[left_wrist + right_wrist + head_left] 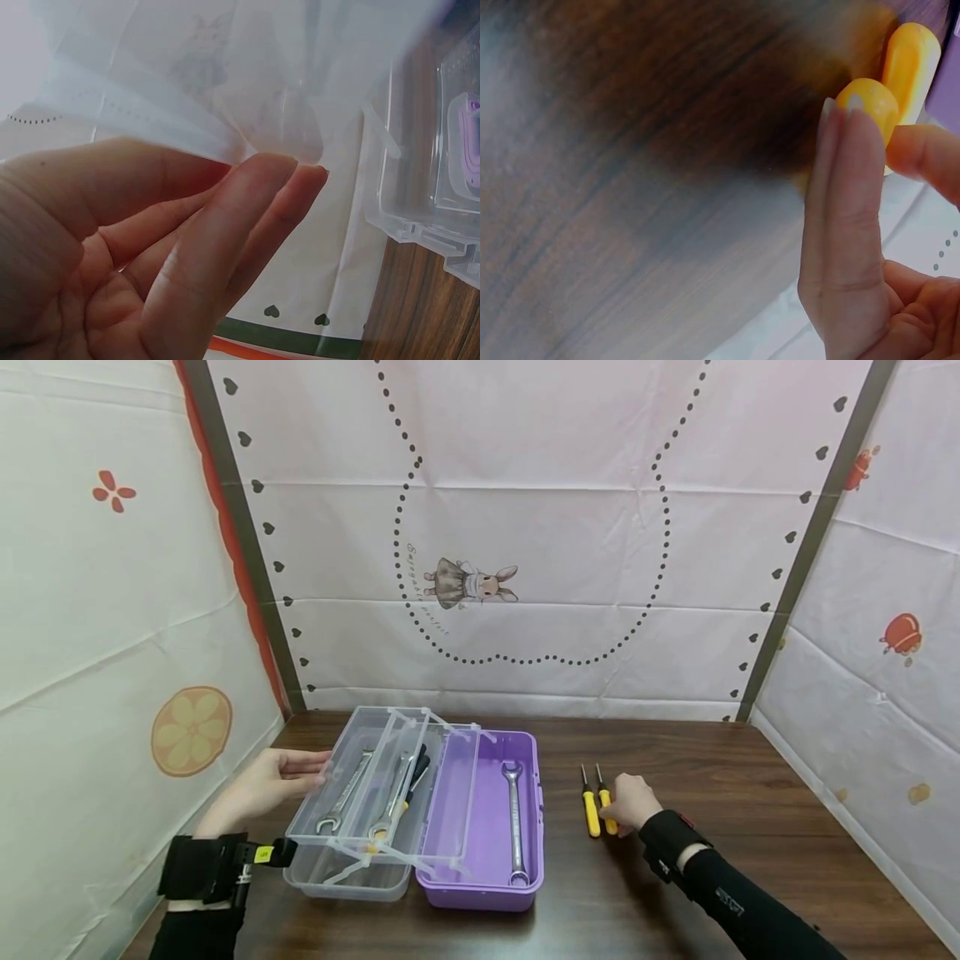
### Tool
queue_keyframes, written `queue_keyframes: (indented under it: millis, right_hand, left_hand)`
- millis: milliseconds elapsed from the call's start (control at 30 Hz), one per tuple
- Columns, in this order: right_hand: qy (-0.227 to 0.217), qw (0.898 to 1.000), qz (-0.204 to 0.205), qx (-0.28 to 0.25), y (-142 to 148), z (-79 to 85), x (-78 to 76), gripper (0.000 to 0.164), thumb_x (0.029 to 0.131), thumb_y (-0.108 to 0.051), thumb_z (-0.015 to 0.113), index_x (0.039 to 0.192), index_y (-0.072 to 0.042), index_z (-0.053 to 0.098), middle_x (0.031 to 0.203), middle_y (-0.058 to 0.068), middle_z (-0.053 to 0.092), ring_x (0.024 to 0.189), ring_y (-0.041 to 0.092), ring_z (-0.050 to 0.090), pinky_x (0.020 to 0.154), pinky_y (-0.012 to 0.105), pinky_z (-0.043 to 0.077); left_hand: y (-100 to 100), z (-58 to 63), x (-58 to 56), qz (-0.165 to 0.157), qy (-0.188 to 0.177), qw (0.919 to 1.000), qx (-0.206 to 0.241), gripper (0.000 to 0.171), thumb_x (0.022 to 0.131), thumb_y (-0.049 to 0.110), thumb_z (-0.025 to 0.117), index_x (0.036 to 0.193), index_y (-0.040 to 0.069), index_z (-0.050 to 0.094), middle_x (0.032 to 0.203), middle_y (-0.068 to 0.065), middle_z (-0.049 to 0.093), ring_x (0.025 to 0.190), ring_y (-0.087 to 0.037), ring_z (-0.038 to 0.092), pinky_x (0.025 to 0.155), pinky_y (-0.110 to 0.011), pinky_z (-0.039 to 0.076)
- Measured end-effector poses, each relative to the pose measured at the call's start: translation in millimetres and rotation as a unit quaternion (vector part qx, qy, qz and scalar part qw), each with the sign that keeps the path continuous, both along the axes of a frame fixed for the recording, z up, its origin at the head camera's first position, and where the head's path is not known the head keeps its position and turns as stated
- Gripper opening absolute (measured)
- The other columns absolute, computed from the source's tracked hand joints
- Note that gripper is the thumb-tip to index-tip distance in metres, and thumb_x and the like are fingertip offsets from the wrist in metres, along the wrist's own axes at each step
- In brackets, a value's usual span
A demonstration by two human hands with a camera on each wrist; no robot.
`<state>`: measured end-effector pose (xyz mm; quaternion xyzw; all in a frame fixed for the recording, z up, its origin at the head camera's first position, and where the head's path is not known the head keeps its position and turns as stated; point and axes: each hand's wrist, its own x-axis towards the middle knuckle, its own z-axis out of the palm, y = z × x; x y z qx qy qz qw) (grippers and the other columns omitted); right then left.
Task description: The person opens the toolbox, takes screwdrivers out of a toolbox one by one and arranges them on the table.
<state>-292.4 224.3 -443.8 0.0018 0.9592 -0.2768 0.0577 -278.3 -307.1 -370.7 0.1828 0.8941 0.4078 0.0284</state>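
Note:
At the left side of a clear plastic tray (pixel 337 743), my left hand (pixel 258 789) pinches the thin clear edge (pixel 281 124) between thumb and fingers. Through the plastic show wrenches (pixel 351 793) and a black-handled tool (pixel 420 768). The tray joins by white hinge arms to a purple toolbox (pixel 480 897), in which one wrench (pixel 515 822) lies lengthwise. To the right, my right hand (pixel 632 802) pinches the yellow handle of a screwdriver (pixel 871 101), its tip pointing away. A second yellow-handled screwdriver (pixel 591 814) lies just left of it on the table.
Below the raised clear tray sits another clear compartment (pixel 352 885). The brown wood-grain table (pixel 720 785) carries everything. White printed cloth (pixel 540 543) stands as walls at the back and both sides, close to the left arm.

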Motion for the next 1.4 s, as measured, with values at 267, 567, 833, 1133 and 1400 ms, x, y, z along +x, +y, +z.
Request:
queue_keyframes:
  millis: [267,567,833,1133,1400]
  right_hand:
    - [-0.011,1.000,0.004,0.010,2,3.4,-3.0,0.025,0.086,-0.013,0.075,0.084,0.003,0.055,0.064,0.011,0.060,0.043,0.014,0.062,0.043,0.026,0.054]
    - [0.003,0.999,0.014,0.046,6,14.3,-2.0,0.026,0.093,-0.016,0.066,0.073,-0.002,0.057,0.055,0.009,0.058,0.044,0.019,0.061,0.040,0.026,0.050]
    - [0.053,0.991,0.016,0.125,7,37.5,-1.7,0.034,0.094,-0.024,0.065,0.068,-0.008,0.049,0.060,0.003,0.045,0.053,0.019,0.050,0.050,0.029,0.034]
    - [0.096,0.977,0.031,0.188,-4,56.9,-2.7,0.052,0.096,-0.027,0.063,0.131,0.009,0.054,0.118,0.029,0.065,0.106,0.044,0.063,0.080,0.055,0.056]
    - [0.126,0.973,0.056,0.186,-20,56.5,-3.6,0.069,0.101,-0.031,0.054,0.153,0.005,0.026,0.155,0.029,0.034,0.146,0.048,0.023,0.113,0.072,0.021]
  left_hand:
    - [0,0.9,0.1,0.001,-0.002,1.0000,-0.001,0.048,0.096,0.013,0.064,0.135,-0.014,0.051,0.125,-0.031,0.063,0.102,-0.026,0.071,0.077,-0.029,0.061]
    - [0,1.0,0.3,-0.004,-0.004,1.0000,0.002,0.047,0.096,0.011,0.064,0.134,-0.015,0.051,0.123,-0.031,0.064,0.102,-0.027,0.071,0.078,-0.030,0.061]
    - [1,0.9,-0.4,0.009,-0.014,0.9999,-0.001,0.049,0.096,0.014,0.064,0.135,-0.013,0.051,0.125,-0.031,0.063,0.107,-0.034,0.069,0.080,-0.032,0.061]
    - [0,0.7,0.3,-0.006,-0.001,1.0000,0.008,0.047,0.096,0.011,0.064,0.133,-0.015,0.052,0.123,-0.032,0.064,0.098,-0.013,0.071,0.077,-0.028,0.061]
    - [0,1.1,2.1,-0.006,0.002,1.0000,0.002,0.047,0.096,0.011,0.063,0.133,-0.015,0.052,0.123,-0.031,0.064,0.100,-0.023,0.072,0.077,-0.029,0.061]
